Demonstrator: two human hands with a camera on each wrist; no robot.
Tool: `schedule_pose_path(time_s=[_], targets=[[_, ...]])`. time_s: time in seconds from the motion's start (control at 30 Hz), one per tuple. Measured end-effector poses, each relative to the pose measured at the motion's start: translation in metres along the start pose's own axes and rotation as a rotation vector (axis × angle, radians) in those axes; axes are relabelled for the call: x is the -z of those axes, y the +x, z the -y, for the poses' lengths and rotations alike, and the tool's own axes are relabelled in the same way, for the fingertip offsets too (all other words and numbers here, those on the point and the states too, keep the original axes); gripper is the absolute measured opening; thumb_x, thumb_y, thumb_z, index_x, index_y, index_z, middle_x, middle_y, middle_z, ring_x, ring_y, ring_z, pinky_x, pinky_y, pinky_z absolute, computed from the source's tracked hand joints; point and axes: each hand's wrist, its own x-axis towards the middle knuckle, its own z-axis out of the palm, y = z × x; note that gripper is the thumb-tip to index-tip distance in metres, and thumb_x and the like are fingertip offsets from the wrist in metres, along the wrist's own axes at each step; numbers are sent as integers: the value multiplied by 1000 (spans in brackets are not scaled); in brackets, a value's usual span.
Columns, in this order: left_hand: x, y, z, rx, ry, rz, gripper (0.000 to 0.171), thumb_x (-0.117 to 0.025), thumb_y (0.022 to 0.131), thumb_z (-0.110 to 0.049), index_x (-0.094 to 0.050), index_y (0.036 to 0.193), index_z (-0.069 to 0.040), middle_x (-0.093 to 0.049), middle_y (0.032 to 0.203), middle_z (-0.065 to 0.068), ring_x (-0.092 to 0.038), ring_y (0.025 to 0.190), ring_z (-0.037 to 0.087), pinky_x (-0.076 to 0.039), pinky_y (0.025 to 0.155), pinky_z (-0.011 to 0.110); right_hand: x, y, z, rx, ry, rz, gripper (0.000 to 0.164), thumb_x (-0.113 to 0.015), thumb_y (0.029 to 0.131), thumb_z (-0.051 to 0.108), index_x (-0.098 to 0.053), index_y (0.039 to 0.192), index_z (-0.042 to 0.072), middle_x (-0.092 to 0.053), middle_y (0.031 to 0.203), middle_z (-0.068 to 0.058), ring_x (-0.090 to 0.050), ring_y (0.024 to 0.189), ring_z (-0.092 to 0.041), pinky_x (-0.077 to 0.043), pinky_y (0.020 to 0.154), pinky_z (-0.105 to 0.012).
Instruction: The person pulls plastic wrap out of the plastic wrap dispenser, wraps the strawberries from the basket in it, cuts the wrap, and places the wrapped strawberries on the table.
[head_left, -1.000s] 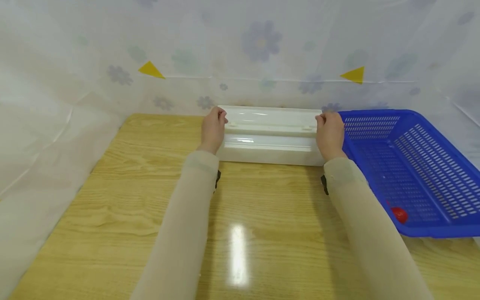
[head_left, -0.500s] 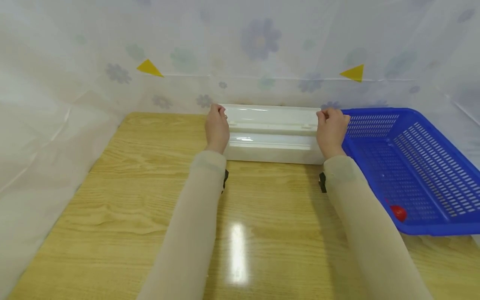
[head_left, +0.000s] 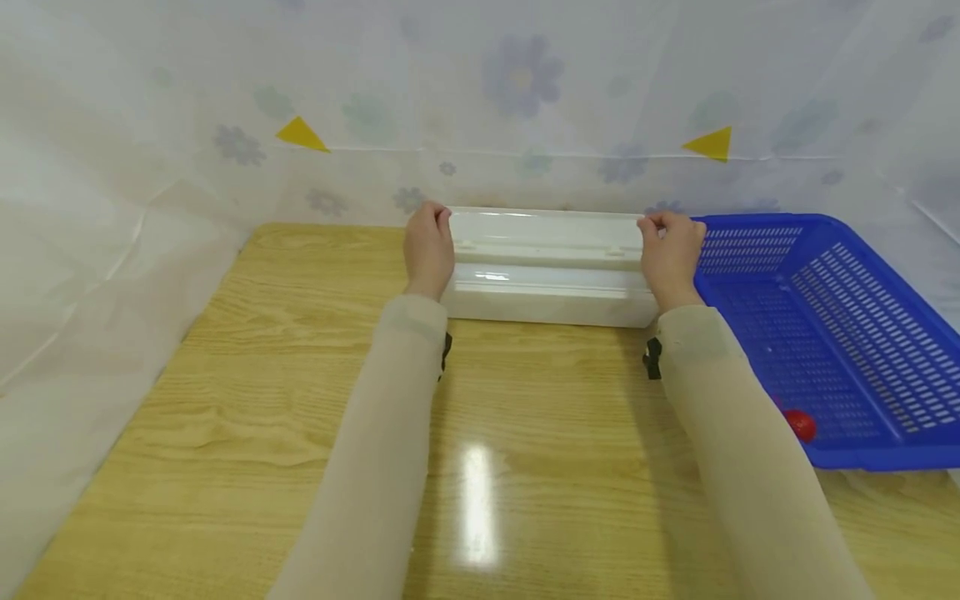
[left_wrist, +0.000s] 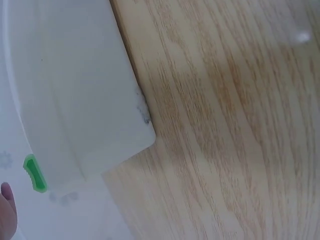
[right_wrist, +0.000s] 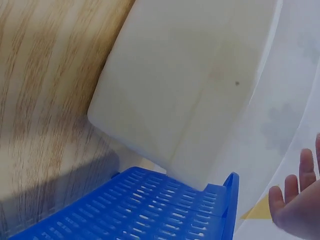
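A long white box (head_left: 547,304) with a glossy top and a raised rear panel (head_left: 540,227) stands crosswise on the wooden table. A small green piece (left_wrist: 35,173) shows at its upper left corner in the left wrist view. My left hand (head_left: 430,254) is at the panel's left end, thumb against bent forefinger. My right hand (head_left: 671,257) mirrors it at the right end, its other fingers (right_wrist: 306,167) loosely bent and apart from the box. I cannot tell what the thumbs and forefingers pinch.
A blue perforated basket (head_left: 862,458) stands to the right, close by the box's right end. Inside its near left corner lies a red object (head_left: 801,426). A flowered curtain (head_left: 517,92) with yellow triangles hangs right behind the box.
Both hands have risen slightly at the ends of the rear panel, and the right one has shifted a little to the right. The box and basket stay in place.
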Motion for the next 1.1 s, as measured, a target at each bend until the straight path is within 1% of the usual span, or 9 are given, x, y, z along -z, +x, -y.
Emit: schedule_pose_path(time_s=[0.17, 0.23, 0.37, 0.53, 0.6, 0.7, 0.87, 0.97, 1.1], targets=[[2, 2, -1, -10, 1, -1, 26, -38, 101, -23, -54, 110, -4, -59, 107, 12, -54, 96, 24, -47, 87, 34, 3, 1, -1, 27, 26, 47, 35, -46, 98, 26, -62, 107, -5, -55, 123, -22, -46, 100, -29, -37, 84, -39], [3, 2, -1, -17, 5, -5, 26, -38, 101, -22, -54, 110, -4, -59, 107, 12, -54, 97, 24, -47, 88, 33, 4, 0, 0, 34, 21, 50, 35, -45, 99, 26, -61, 107, -5, -56, 122, -21, -44, 90, -26, -36, 76, -36], [6, 3, -2, -40, 15, -11, 26, -39, 101, -22, -55, 109, -4, -59, 107, 12, -54, 97, 24, -47, 88, 33, 5, 0, 3, 29, 7, 39, 35, -45, 99, 28, -60, 107, -4, -58, 117, -20, -43, 82, -24, -35, 69, -31], [9, 3, -4, -59, -12, -20, 25, -41, 100, -20, -56, 108, -2, -58, 106, 12, -52, 98, 24, -46, 88, 32, 5, -1, 4, 21, 29, 33, 34, -41, 100, 27, -56, 108, -2, -60, 113, -19, -46, 88, -25, -33, 69, -26], [8, 2, -6, -56, -36, -26, 25, -41, 100, -20, -56, 108, -1, -57, 106, 13, -50, 99, 24, -45, 89, 32, 3, -2, 4, 28, 45, 30, 32, -38, 101, 26, -54, 108, -1, -61, 113, -19, -49, 95, -24, -33, 69, -23], [7, 2, -9, -28, -85, -22, 25, -38, 101, -20, -53, 110, -2, -57, 109, 13, -50, 100, 24, -45, 89, 32, 2, -3, 4, 35, 64, 32, 30, -34, 102, 25, -51, 108, 1, -63, 114, -19, -52, 99, -23, -32, 66, -21], [5, 1, -11, 4, -167, -15, 24, -35, 102, -20, -49, 111, -3, -62, 108, 12, -58, 102, 23, -47, 89, 33, 2, -3, 4, 42, 72, 31, 30, -34, 102, 26, -50, 110, 2, -64, 109, -18, -57, 104, -26, -34, 67, -20], [6, 2, -10, -8, -188, -8, 24, -34, 102, -20, -48, 110, -3, -64, 103, 12, -60, 102, 24, -48, 88, 33, 3, -2, 5, 45, 76, 21, 29, -35, 102, 27, -51, 107, 4, -66, 97, -9, -60, 101, -22, -36, 69, -19], [8, 5, -10, -39, -189, 9, 25, -33, 102, -21, -48, 111, -2, -63, 99, 13, -62, 98, 23, -49, 86, 30, 5, -1, 6, 67, 109, -4, 25, -39, 101, 27, -54, 100, 6, -59, 76, 12, -58, 76, -1, -38, 69, -15]])
